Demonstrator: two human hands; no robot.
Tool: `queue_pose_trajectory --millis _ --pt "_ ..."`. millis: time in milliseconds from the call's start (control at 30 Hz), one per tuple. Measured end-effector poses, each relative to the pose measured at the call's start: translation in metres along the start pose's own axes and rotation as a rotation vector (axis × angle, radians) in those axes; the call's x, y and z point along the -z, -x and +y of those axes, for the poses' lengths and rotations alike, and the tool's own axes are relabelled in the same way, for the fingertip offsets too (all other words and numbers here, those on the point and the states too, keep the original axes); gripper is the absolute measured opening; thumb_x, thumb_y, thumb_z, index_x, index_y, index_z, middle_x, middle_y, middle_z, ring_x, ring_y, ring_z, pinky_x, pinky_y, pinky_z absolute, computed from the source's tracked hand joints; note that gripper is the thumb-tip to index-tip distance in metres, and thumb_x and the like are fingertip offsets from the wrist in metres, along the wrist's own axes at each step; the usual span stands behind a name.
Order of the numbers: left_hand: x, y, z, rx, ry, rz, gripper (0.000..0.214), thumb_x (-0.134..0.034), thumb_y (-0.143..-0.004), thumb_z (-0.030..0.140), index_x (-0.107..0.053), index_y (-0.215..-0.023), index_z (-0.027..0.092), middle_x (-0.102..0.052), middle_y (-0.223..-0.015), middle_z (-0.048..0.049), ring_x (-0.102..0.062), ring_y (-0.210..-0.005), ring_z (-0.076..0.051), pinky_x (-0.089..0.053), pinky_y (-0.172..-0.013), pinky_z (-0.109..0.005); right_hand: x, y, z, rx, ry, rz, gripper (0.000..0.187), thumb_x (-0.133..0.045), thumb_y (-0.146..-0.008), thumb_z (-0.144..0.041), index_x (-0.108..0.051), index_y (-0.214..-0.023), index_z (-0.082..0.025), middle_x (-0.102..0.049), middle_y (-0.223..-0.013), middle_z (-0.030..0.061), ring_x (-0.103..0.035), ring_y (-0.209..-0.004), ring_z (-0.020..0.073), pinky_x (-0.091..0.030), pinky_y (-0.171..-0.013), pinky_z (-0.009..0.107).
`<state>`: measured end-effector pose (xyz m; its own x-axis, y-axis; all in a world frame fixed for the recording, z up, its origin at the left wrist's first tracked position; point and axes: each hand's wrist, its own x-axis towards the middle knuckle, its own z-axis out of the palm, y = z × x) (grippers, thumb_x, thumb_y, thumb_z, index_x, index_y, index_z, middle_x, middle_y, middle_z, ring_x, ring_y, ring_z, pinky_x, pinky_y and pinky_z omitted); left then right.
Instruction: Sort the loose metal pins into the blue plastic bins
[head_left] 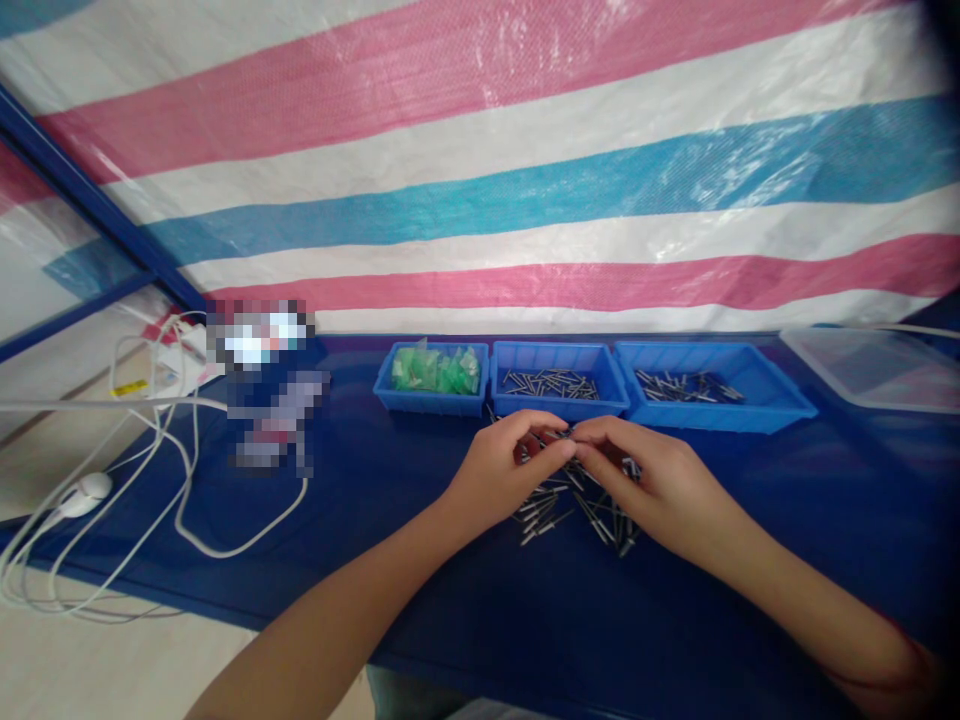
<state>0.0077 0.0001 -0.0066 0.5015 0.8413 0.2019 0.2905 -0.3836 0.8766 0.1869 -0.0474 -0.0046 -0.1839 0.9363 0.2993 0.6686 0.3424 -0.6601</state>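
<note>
Near edge: both forearms reach in over the dark blue worktop (465,620). Left hand (499,470) and right hand (660,480) meet fingertip to fingertip above a loose pile of small metal pins (577,510); the fingers of each are pinched together on something small and thin between them, apparently one pin, though the piece itself is too small to make out. The pile lies directly under and just in front of the hands, spread thin, many pins unsorted. Behind the hands, a row of three blue trays, touching side by side: left tray (431,400) holds green plastic pieces, middle tray (559,405) holds a scatter of pins, right tray (720,412) holds another scatter. Judgement: work is partway, since both pin trays carry only a thin layer and a good heap remains on the worktop. To the far right, a clear plastic lid or box (877,375). At left, white cables (150,480) loop across the worktop edge. Backdrop: striped pink, white and blue tarpaulin (525,150).
</note>
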Motion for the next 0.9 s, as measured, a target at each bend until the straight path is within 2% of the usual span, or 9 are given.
queue_pose_trajectory --millis 100,200,400,700,900 --pt "-0.001 0.001 0.000 0.005 0.069 0.044 0.020 -0.060 -0.087 0.033 -0.068 -0.096 0.017 -0.070 -0.091 -0.0043 -0.063 -0.080 -0.015 -0.048 -0.072 -0.024 -0.005 0.001 -0.002 -0.061 -0.128 -0.038 0.020 -0.045 -0.093 -0.037 -0.059 -0.090 -0.023 -0.064 -0.081 0.0008 -0.058 -0.071 0.0144 -0.044 -0.064 0.026" --pt "-0.002 0.001 -0.002 0.004 0.129 0.064 0.019 -0.061 -0.086 0.033 -0.069 -0.091 0.016 -0.070 -0.092 -0.0047 -0.063 -0.083 -0.016 -0.048 -0.075 -0.024 -0.009 0.001 -0.002 -0.132 -0.260 -0.063 0.023 -0.045 -0.093 -0.041 -0.058 -0.094 -0.022 -0.061 -0.077 0.0004 -0.056 -0.069 0.0144 -0.045 -0.063 0.026" --pt "-0.003 0.001 -0.003 0.011 0.274 0.119 0.019 -0.062 -0.084 0.030 -0.066 -0.098 0.018 -0.069 -0.091 -0.0029 -0.063 -0.081 -0.014 -0.047 -0.074 -0.023 -0.014 0.000 -0.003 -0.201 -0.407 -0.103 0.024 -0.048 -0.091 -0.042 -0.060 -0.090 -0.020 -0.058 -0.072 0.0001 -0.054 -0.066 0.0134 -0.045 -0.061 0.026" --pt "-0.004 0.003 -0.001 0.044 0.272 0.088 0.020 -0.061 -0.085 0.032 -0.068 -0.094 0.016 -0.069 -0.089 -0.0042 -0.061 -0.076 -0.013 -0.048 -0.071 -0.024 -0.012 -0.003 -0.009 -0.237 -0.567 -0.095 0.021 -0.056 -0.087 -0.039 -0.062 -0.090 -0.019 -0.063 -0.072 0.0009 -0.060 -0.067 0.0139 -0.049 -0.065 0.027" --pt "-0.004 0.004 0.001 0.035 0.237 0.097 0.018 -0.061 -0.084 0.031 -0.067 -0.094 0.016 -0.069 -0.089 -0.0043 -0.061 -0.076 -0.014 -0.049 -0.070 -0.024 -0.012 -0.004 -0.010 -0.299 -0.617 -0.071 0.023 -0.061 -0.084 -0.041 -0.064 -0.087 -0.019 -0.063 -0.071 0.0011 -0.059 -0.065 0.0134 -0.048 -0.063 0.026"
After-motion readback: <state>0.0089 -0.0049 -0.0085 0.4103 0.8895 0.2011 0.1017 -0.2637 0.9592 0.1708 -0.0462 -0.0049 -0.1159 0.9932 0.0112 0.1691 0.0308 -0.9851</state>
